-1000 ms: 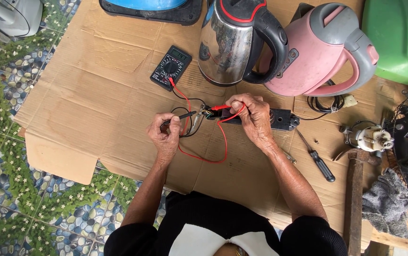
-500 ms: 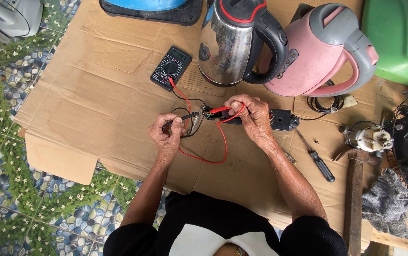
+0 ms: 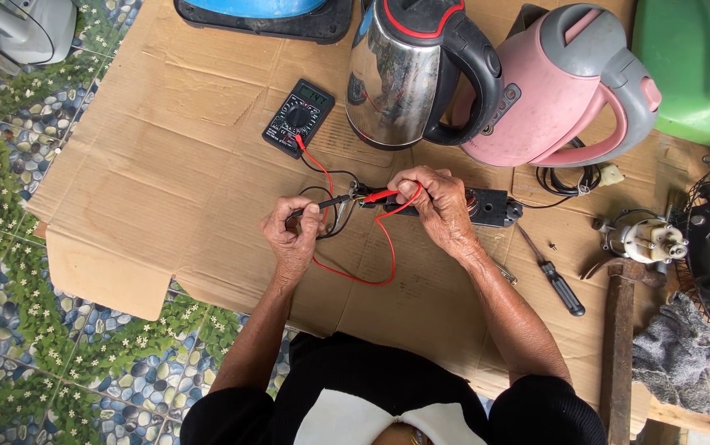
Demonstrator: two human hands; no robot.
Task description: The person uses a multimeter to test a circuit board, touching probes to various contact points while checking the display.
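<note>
A flattened cardboard sheet (image 3: 165, 189) covers the tiled floor (image 3: 58, 363) and carries all items. One black multimeter (image 3: 299, 117) lies at upper centre, dial up; its display is a small pale rectangle at the top edge.

The left hand (image 3: 295, 235) has its fingers closed on the black probe (image 3: 322, 204), pinched between thumb and forefinger, tip pointing right. The right hand (image 3: 437, 206) has its fingers closed on the red probe (image 3: 379, 196), tip pointing left. The two tips meet at a small part (image 3: 359, 194) between the hands, too small to identify. The red lead (image 3: 371, 276) loops below the hands.

A black base unit (image 3: 491, 208) lies just right of the right hand.

Count: two kettles, one steel (image 3: 404, 74) and one pink (image 3: 569, 91); one screwdriver (image 3: 557, 280); one small motor (image 3: 643, 239); one grey rag (image 3: 676, 354); one green container (image 3: 697, 66).
</note>
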